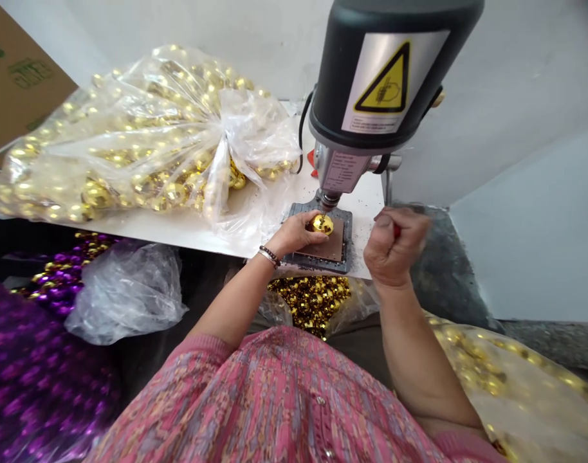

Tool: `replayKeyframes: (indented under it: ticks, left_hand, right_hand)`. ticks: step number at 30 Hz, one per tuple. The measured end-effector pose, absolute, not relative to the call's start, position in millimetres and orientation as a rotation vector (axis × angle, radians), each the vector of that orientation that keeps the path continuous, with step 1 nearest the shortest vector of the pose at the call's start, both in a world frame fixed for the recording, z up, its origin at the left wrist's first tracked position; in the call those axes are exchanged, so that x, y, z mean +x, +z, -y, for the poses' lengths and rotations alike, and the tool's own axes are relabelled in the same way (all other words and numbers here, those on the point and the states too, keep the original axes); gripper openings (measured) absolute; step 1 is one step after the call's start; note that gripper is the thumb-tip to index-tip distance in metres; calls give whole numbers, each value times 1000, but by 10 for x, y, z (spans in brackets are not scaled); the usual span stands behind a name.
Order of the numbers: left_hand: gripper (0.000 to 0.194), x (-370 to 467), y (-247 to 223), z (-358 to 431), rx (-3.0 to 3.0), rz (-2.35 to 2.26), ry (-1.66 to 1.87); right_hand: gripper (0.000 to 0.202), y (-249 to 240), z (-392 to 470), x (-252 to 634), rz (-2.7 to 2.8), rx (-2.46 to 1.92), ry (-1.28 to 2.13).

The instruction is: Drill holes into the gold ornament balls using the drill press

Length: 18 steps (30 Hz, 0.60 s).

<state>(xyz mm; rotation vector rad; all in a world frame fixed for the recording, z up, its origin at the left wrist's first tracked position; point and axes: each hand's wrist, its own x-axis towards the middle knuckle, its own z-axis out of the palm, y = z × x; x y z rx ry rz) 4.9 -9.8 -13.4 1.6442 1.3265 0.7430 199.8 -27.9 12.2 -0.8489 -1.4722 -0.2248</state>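
Observation:
Between the thumb and fingers of my left hand is a shiny gold ball, steadied on the brown pad of the drill press base. The drill bit comes down from the chuck at the top of the ball; whether it has entered the ball I cannot tell. My right hand is closed around the red-knobbed feed lever on the right side of the drill press. That hand is slightly blurred.
A large clear bag of gold balls lies on the white table at left. Below the table edge is an open bag of gold balls. Purple balls are at lower left, another gold bag at lower right. Dark shavings surround the base.

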Motion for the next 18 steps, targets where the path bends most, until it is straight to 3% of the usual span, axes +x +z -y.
replayKeyframes:
  ticks: [5,10,13,18]
  left_hand:
    - [36,69,-116,126,1631,-1345,741]
    - [42,97,-105,173,1631,-1421,736]
    - [47,79,-91,278,1676,-1445,757]
    - [54,-21,-56,611,1780,-1407,733]
  right_hand:
    - [19,202,344,1970,1464,-837,-182]
    - [28,835,320,2011,1449,-980,-53]
    - [24,1199,196,2017,1434,-1109,228]
    - [23,1362,108,1983,1320,-1143,361]
